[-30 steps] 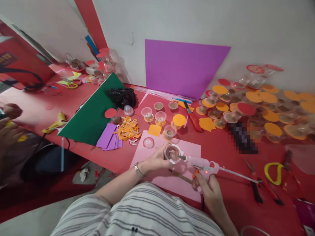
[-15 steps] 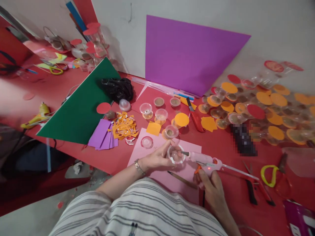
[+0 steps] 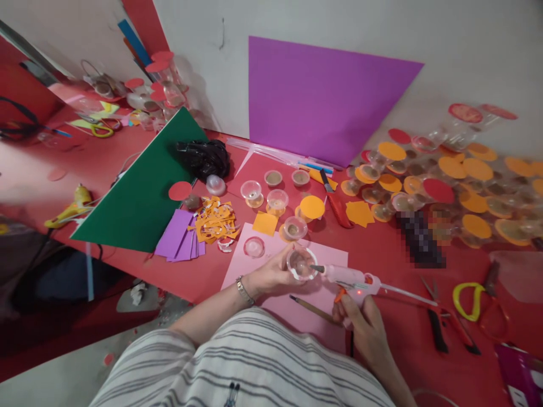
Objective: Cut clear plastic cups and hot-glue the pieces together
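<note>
My left hand [image 3: 275, 272] is closed round a small clear plastic cup [image 3: 302, 263] with a whitish rim, its mouth facing me. In my right hand [image 3: 360, 316] is a pale pink hot glue gun [image 3: 350, 278], with a finger at its orange trigger and a red light glowing. The nozzle tip lies at the cup's right rim; whether it touches I cannot tell. A clear glue stick [image 3: 409, 295] juts from the gun's back. Below both hands lie a pink sheet [image 3: 237, 271] and a brown pencil-like stick [image 3: 316, 311].
Several clear cups [image 3: 277, 200] with orange discs stand ahead, beside orange scraps [image 3: 215, 219] and purple paper pieces [image 3: 177, 233]. A red-handled cutter [image 3: 338, 209], pliers [image 3: 456, 328] and yellow-handled scissors [image 3: 466, 302] lie rightward. A green board [image 3: 127, 198] leans at left, a purple sheet [image 3: 322, 102] against the wall.
The cup has shifted slightly and its mouth looks turned a little, with the glue gun's nozzle still beside its rim. The whole view has moved slightly. Both grips are the same.
</note>
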A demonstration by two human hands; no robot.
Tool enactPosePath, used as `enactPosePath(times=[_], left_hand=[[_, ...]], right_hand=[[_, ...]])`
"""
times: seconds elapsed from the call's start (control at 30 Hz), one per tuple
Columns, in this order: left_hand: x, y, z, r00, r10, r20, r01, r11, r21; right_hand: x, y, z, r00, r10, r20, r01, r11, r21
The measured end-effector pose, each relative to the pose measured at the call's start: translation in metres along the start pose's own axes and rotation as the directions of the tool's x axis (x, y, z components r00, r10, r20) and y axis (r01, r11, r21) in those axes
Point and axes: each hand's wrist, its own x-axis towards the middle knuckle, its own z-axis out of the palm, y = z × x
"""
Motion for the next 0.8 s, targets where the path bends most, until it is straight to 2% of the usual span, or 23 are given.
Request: enactPosePath(times=[0.27, 0.4, 0.57, 0.73, 0.8], left_hand=[[0.0024, -0.0012, -0.0018, 0.999, -0.008, 0.032, 0.008, 1.000, -0.001], [0.0028, -0.0018, -0.0040, 0.998, 0.000, 0.064, -0.001, 1.000, 0.015], [0.0030, -0.0024, -0.0064, 1.000, -0.019, 0.021, 0.019, 1.000, 0.001], [0.0037, 0.0009, -0.0041, 0.998, -0.029, 0.052, 0.030, 0.999, -0.022], [0.0039, 0.0020, -0.0035, 0.998, -0.026, 0.058, 0.029, 0.998, -0.048]], right_hand=[[-0.0019, 0.0039, -0.0013, 1.000, 0.011, -0.004, -0.011, 1.000, 0.001], [-0.0002, 0.0045, -0.0022, 0.999, 0.011, -0.050, -0.012, 1.000, -0.012], [0.0023, 0.0023, -0.0025, 1.000, 0.016, 0.017, -0.015, 1.000, -0.026], [0.0035, -0.0010, -0.0004, 0.999, 0.014, -0.039, -0.016, 0.998, -0.059], [0.0036, -0.0006, -0.0004, 0.999, 0.015, -0.028, -0.017, 0.998, -0.060]])
